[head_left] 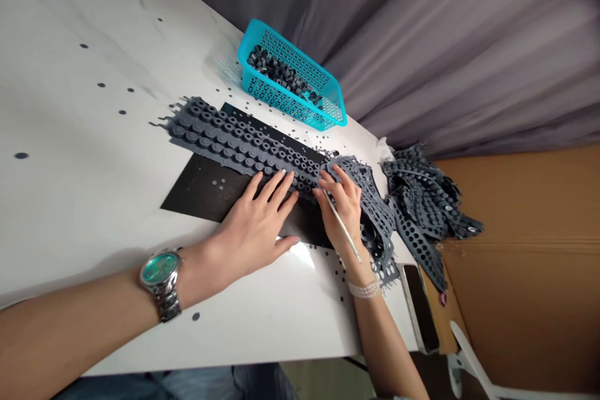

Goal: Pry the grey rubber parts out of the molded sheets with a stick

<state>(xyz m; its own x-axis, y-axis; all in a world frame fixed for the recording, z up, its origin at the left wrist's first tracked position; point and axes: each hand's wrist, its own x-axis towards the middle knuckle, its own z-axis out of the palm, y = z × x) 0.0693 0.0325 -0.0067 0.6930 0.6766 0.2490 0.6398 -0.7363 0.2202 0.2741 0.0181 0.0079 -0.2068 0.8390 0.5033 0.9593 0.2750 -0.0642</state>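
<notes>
Fingers (pixel 272 186), left hand (pixel 250 225): spread, tips on grey strip (pixel 234 140). Right hand (pixel 342 203): pinching slim pale tool (pixel 344 228). Possible fault: weak left-hand pressure lets strip slide, tool skids.

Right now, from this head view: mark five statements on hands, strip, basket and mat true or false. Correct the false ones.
1. The right hand holds a thin white stick tool. True.
2. The silver wristwatch is on the right wrist. False: it is on the left wrist.
3. The left hand has fingers on the dark grey studded strip. True.
4. The turquoise perforated basket holds white parts. False: the many small pieces in it are dark.
5. Part of the black mat shows on both sides of the dark grey studded strip. True.
</notes>
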